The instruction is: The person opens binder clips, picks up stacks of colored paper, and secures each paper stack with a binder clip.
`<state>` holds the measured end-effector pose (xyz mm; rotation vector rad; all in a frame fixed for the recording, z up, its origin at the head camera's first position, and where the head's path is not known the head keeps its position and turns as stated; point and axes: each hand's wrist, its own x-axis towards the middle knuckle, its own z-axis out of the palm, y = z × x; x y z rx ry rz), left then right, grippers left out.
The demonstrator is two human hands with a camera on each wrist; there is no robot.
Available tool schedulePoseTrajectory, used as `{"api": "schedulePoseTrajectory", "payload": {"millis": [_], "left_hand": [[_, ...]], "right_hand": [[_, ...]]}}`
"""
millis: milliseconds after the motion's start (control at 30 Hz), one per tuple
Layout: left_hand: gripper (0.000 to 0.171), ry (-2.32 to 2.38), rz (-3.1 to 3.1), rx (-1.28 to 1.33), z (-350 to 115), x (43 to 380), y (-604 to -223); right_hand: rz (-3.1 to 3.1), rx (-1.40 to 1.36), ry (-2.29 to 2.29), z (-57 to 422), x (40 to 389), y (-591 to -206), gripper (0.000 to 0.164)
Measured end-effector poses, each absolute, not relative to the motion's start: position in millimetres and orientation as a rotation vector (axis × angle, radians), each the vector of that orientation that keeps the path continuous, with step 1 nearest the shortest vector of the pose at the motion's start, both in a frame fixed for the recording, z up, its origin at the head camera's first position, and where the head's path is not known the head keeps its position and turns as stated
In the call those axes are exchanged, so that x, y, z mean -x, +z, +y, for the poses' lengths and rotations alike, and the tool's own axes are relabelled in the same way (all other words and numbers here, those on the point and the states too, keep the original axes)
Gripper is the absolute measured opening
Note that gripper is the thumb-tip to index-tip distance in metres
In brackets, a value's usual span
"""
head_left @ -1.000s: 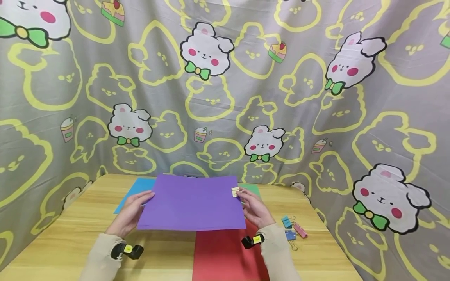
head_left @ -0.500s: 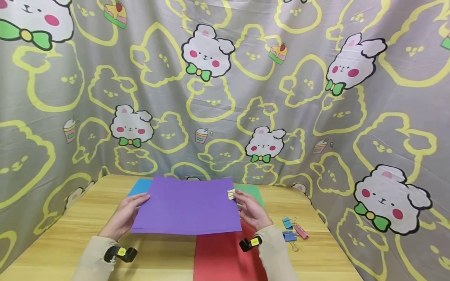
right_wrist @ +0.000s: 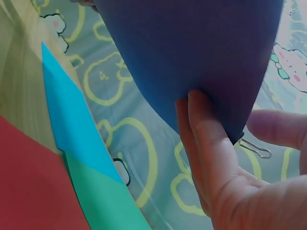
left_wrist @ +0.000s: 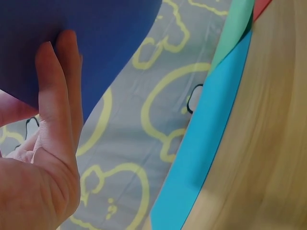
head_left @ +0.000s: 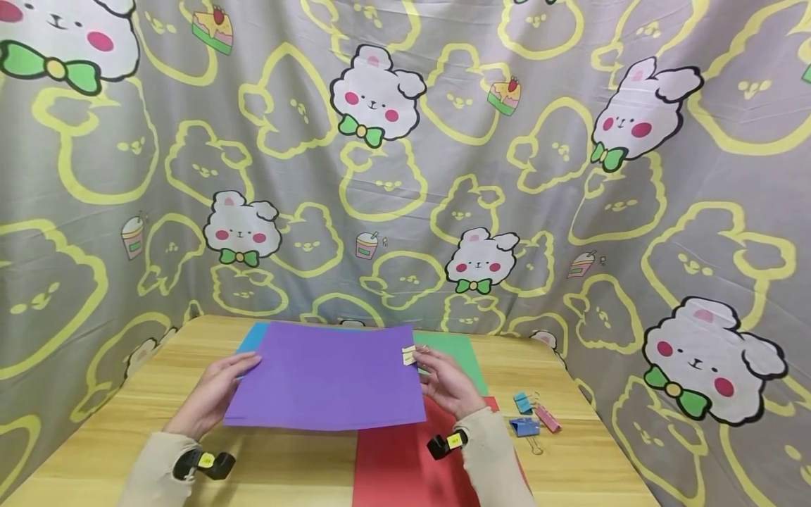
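Note:
A purple sheet of paper [head_left: 329,380] is held up over the table, slightly bowed along its near edge. My left hand [head_left: 212,391] pinches its left edge, the thumb above and the fingers [left_wrist: 55,100] spread flat under the dark underside in the left wrist view. At the right edge sits a pale yellow binder clip [head_left: 408,355]. There my right hand [head_left: 448,384] grips paper and clip together, thumb near the clip, while two fingers [right_wrist: 211,124] press against the underside in the right wrist view. The clip's wire handle [right_wrist: 256,148] sticks out beside the thumb.
Beneath the purple sheet lie red paper [head_left: 405,465], green paper [head_left: 459,352] and blue paper [head_left: 252,338] on the wooden table [head_left: 114,429]. To the right rest a light blue binder clip [head_left: 523,403], a pink one [head_left: 548,419] and a darker blue one [head_left: 524,427]. A patterned curtain [head_left: 304,176] surrounds the table.
Both hands have carried the purple paper with its clip leftward and a little lower, nearer to me. More of the green paper shows now. The grips have stayed the same.

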<state>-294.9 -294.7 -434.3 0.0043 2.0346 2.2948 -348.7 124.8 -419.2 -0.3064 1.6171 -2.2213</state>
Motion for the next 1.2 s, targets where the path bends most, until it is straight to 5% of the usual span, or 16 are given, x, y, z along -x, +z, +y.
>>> {"api": "schedulePoseTrajectory", "payload": {"millis": [767,967,1200], "left_hand": [[0.012,2.191,2.030,-0.047,-327.2,286.0,-438.5],[0.030,2.067,2.114,-0.138,-340.9,283.2,-444.7],[0.018,2.026,2.063,-0.195,-355.1,278.8,-454.7]], "right_hand": [[1.626,0.337,-2.146,101.2,343.3,-426.2,0.025],[1.642,0.343,-2.107,92.6,342.8,-435.7,0.027],[1.715,0.323,-2.029,79.9,341.8,-449.0,0.039]]}}
